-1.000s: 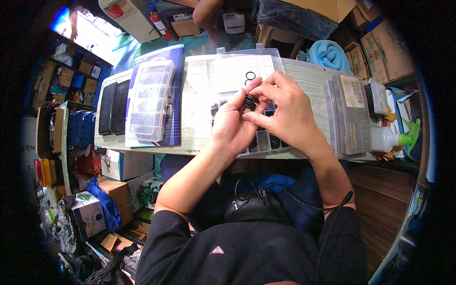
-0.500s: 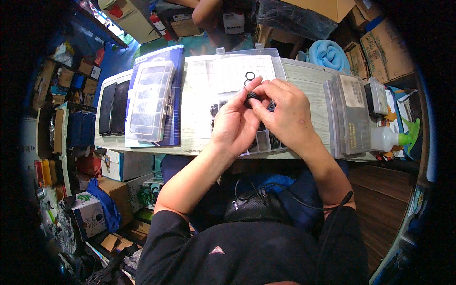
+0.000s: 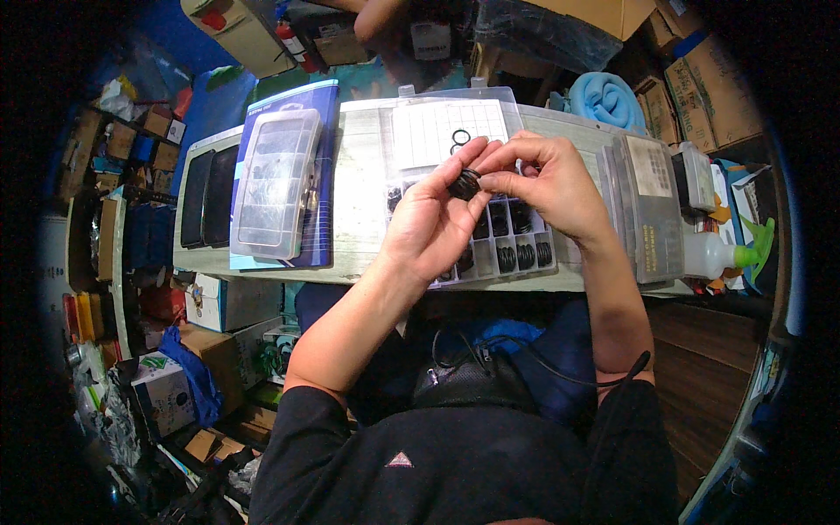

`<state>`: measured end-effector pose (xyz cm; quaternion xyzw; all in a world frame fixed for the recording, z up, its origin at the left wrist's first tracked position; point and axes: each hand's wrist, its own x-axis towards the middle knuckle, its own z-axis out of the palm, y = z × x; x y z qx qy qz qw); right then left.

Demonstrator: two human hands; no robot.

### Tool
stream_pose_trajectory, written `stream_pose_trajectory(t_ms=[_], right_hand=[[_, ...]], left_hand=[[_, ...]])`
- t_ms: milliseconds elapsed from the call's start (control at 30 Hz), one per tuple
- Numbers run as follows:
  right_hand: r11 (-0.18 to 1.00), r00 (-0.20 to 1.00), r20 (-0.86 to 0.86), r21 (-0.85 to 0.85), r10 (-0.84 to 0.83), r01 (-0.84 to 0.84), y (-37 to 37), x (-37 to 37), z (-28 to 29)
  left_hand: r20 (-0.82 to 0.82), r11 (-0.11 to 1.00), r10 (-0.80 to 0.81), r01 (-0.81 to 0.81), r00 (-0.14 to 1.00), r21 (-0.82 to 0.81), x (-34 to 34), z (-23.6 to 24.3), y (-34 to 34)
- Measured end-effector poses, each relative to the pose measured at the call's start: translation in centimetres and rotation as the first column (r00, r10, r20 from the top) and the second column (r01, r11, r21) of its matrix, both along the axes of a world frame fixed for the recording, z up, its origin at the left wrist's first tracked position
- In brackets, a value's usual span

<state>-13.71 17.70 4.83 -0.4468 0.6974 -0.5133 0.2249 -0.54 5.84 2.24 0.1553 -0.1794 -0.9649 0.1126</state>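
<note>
A bunch of black O-rings (image 3: 463,185) is held in the fingers of my left hand (image 3: 423,219), palm turned up. Thumb and fingertips of my right hand (image 3: 560,188) pinch at the right edge of that bunch. Under both hands lies an open clear compartment box (image 3: 514,275), with stacks of black rings (image 3: 526,255) in its cells. Its lid is folded back, and a white gridded sheet (image 3: 420,136) lies against it. Two rings (image 3: 461,136) rest on this sheet, the nearer one partly hidden by my left fingertips.
To the left, a closed clear organizer (image 3: 276,188) lies on a blue flat package (image 3: 322,131), beside two dark flat cases (image 3: 197,199). Stacked grey cases (image 3: 647,210) and a spray bottle (image 3: 709,255) stand right. A rolled blue cloth (image 3: 605,103) sits behind the table. A person's arm (image 3: 381,22) shows beyond.
My right hand has shifted right and opened out from over the bunch, gripping its edge. The O-rings and the box's right-hand cells now show more. My left hand has barely moved.
</note>
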Motion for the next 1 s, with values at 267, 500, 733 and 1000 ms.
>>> stream_pose_trajectory(t_ms=[267, 500, 733, 1000], right_hand=[[0.997, 0.997, 0.020, 0.029, -0.069, 0.069, -0.2, 0.2, 0.2], [0.998, 0.991, -0.117, -0.002, -0.067, 0.067, -0.2, 0.5, 0.1], [0.994, 0.993, -0.046, -0.009, -0.109, 0.109, -0.4, 0.2, -0.5], [0.992, 0.988, -0.078, -0.006, -0.130, 0.130, -0.4, 0.7, -0.1]], left_hand=[[0.058, 0.999, 0.046, -0.047, 0.997, 0.006, 0.0, 0.4, 0.1], [-0.002, 0.998, 0.013, -0.013, 1.000, 0.066, -0.2, -0.1, -0.4], [-0.011, 0.999, 0.038, -0.038, 0.999, 0.014, -0.1, -0.1, -0.1], [-0.091, 0.999, -0.016, 0.018, 0.996, 0.030, -0.1, -0.6, -0.4]])
